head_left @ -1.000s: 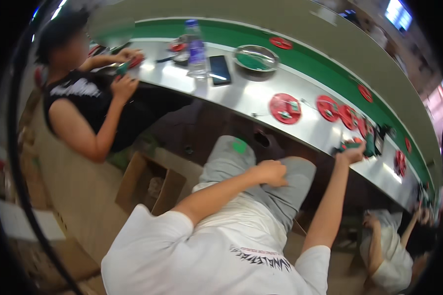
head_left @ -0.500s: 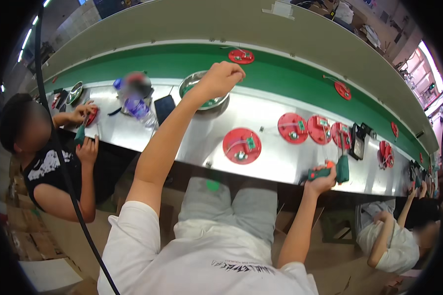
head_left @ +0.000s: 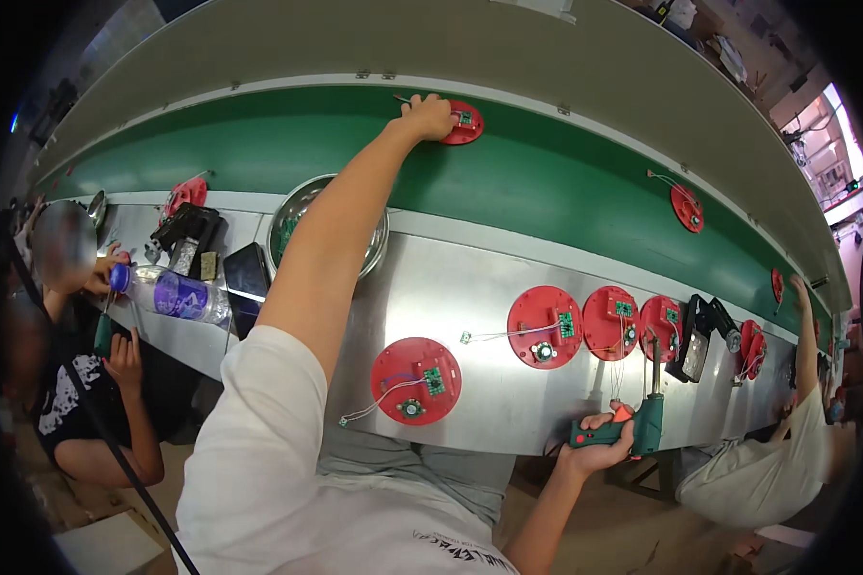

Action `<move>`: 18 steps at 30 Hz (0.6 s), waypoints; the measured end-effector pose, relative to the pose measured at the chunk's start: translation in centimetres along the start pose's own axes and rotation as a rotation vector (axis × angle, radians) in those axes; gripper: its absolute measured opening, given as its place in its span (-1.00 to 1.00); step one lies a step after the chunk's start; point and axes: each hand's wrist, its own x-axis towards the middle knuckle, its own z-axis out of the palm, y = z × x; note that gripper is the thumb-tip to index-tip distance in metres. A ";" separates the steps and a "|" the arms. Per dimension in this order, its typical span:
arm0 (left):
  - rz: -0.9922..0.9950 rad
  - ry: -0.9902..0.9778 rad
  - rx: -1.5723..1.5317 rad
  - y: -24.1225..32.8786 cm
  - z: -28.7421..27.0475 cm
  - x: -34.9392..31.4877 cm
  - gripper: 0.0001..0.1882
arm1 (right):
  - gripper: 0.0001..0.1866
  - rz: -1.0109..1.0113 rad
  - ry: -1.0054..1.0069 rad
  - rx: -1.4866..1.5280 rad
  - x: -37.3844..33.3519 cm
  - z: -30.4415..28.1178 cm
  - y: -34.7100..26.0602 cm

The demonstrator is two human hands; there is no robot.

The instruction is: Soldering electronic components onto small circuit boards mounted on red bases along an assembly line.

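Observation:
My left hand [head_left: 429, 117] is stretched out over the green belt, its fingers closed at the left edge of a red round plate [head_left: 471, 125] with a small green circuit board; the fingertips are partly hidden. In my right hand [head_left: 599, 453] is a green cordless screwdriver [head_left: 649, 424], gripped by its handle near the bench's front edge, its long bit pointing away from me. Beyond the bit lie three red round plates with boards and wires: left [head_left: 545, 352], middle [head_left: 599, 326] and right [head_left: 658, 311]. Another red plate [head_left: 385, 383] lies nearer me on the metal bench [head_left: 479, 287].
A steel bowl [head_left: 378, 251] stands partly behind my left arm, with a dark phone [head_left: 246, 278] and a plastic bottle [head_left: 177, 292] left of it. A black case [head_left: 692, 355] sits right of the plates. Co-workers sit at both sides. More red plates [head_left: 687, 208] lie on the belt.
My left hand has reached from above the bowl to the red plate on the belt. My view has shifted closer to the bench. The right hand still holds the screwdriver.

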 end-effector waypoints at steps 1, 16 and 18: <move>0.046 0.159 -0.014 0.0 0.8 -0.3 -0.61 | -0.62 0.008 0.009 -0.004 0.0 0.1 0.0; 0.522 0.116 0.057 6.0 1.2 -28.4 -0.70 | -0.59 0.094 -0.039 0.051 0.8 -0.1 0.0; 0.586 0.337 0.036 6.0 1.3 -30.2 -0.69 | -0.59 0.041 -0.075 0.029 1.2 -0.5 0.4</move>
